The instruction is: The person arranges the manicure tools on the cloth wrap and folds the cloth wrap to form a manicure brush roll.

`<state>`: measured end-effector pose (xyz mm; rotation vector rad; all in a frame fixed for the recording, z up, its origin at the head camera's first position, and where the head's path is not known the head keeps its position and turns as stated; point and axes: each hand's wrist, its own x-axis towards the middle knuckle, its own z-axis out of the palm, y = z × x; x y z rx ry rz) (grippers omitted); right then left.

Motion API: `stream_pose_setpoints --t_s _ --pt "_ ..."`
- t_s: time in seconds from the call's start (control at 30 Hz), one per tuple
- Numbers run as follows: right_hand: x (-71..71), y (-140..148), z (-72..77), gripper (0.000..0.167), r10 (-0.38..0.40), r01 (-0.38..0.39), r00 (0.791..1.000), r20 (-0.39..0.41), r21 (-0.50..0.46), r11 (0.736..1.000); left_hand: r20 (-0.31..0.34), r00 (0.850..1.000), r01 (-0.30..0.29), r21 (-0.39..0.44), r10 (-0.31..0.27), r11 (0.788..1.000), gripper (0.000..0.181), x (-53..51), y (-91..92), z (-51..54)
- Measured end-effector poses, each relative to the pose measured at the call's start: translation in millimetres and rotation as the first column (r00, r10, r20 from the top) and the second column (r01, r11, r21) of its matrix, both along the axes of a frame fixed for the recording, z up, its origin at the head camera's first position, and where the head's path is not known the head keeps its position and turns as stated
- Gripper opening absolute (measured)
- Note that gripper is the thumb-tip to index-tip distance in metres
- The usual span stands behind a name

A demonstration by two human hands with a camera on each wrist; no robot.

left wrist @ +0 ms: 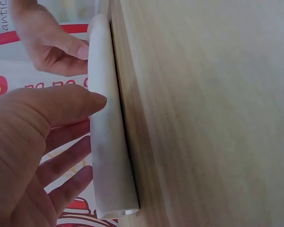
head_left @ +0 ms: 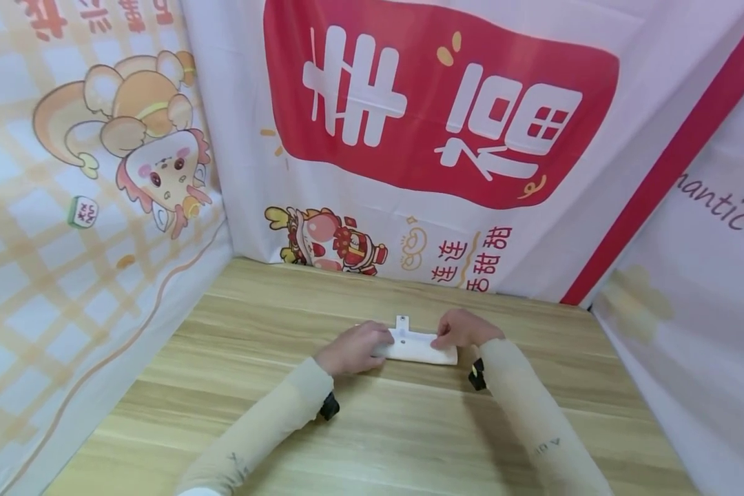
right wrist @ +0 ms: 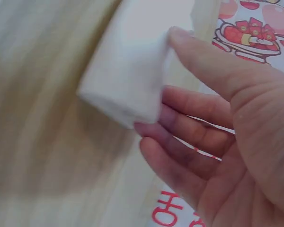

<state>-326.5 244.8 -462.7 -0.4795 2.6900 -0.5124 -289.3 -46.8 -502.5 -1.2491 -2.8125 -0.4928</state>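
Note:
A white fabric roll [head_left: 418,353], long and flattened, lies across the wooden table. From its far edge a short strap [head_left: 402,322] with a snap button sticks out, and another snap shows on the fabric. My left hand [head_left: 355,348] grips the left end; in the left wrist view the thumb lies on top of the roll [left wrist: 109,156] and the fingers reach along its far side. At the other end, my right hand [head_left: 465,328] pinches the far edge between thumb and fingers. The right wrist view shows folded layers at the end of the fabric [right wrist: 128,61].
The wood-grain table [head_left: 384,427] meets a printed white curtain [head_left: 248,172] at the back. Printed cloth [head_left: 12,275] hangs on the left, and another sheet [head_left: 707,310] on the right. Dark wrist-camera mounts [head_left: 329,406] sit under both sleeves.

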Motion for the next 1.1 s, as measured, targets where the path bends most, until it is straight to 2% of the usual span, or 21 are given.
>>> stream_pose_setpoints --t_s 0.1,0.2,0.33,0.47,0.57,0.8,1.0,1.1 --pt "-5.1 -9 9.7 0.014 0.007 -0.007 1.000 -0.006 0.073 0.997 -0.018 1.000 0.003 -0.003 -0.004 1.000 0.037 -0.3 0.0 0.6" --pt "-9.6 -22 10.8 0.019 0.023 -0.021 1.000 -0.017 0.125 0.992 0.001 1.000 0.002 -0.003 -0.002 1.000 0.038 0.9 -1.8 -2.2" --pt "-20.4 -42 5.6 0.017 0.117 -0.110 0.990 -0.073 0.099 0.989 -0.004 1.000 -0.013 -0.012 0.013 1.000 0.039 0.5 -2.6 -6.5" --pt "-30.7 -59 -4.3 0.012 0.200 -0.195 0.966 -0.162 0.045 0.980 -0.030 0.999 -0.011 -0.017 0.010 1.000 0.039 -1.9 -2.3 -9.2" --pt "-34.9 -67 -11.5 0.009 0.195 -0.194 0.962 -0.191 0.020 0.981 -0.033 0.999 -0.006 -0.008 0.006 1.000 0.039 -3.6 -3.0 -10.1" --pt "-38.9 -69 -24.1 0.017 0.156 -0.165 0.965 -0.211 -0.022 0.986 -0.036 0.999 0.011 -0.007 -0.012 1.000 0.035 -2.6 -1.8 -8.6" --pt "-43.7 -65 -27.3 0.040 0.082 -0.106 0.977 -0.197 -0.119 0.987 -0.041 0.999 0.012 -0.012 -0.013 1.000 0.035 -1.8 -1.7 -7.8" --pt "-45.7 -63 -23.6 0.036 0.083 -0.119 0.974 -0.210 -0.167 0.979 -0.027 1.000 0.007 -0.018 -0.008 1.000 0.036 -2.6 -2.2 -7.3"
